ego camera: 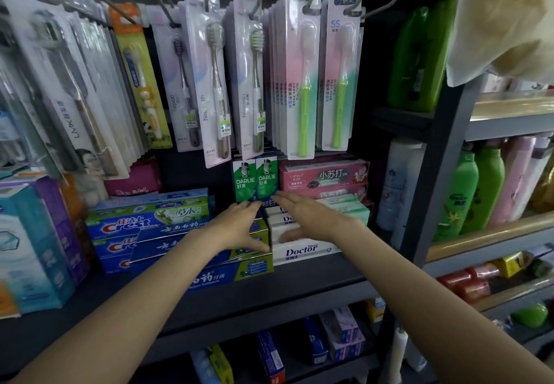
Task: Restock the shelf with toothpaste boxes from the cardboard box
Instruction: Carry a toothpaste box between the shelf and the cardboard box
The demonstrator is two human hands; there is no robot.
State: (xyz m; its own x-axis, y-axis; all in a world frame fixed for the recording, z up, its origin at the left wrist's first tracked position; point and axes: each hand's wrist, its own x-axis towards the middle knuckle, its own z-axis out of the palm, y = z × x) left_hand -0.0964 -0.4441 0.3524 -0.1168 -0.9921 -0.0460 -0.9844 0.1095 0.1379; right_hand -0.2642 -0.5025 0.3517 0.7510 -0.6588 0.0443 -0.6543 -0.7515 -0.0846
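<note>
While both hands (239, 224) reach in, Darlie boxes (254, 181) just beyond fingertips

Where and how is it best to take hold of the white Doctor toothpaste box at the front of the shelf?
Probably grip the Doctor box across its long top and front faces, coming from the open shelf front: it lies flat, and blue boxes block its left end.

head view, close, facing shelf (269, 296), angled down
</note>
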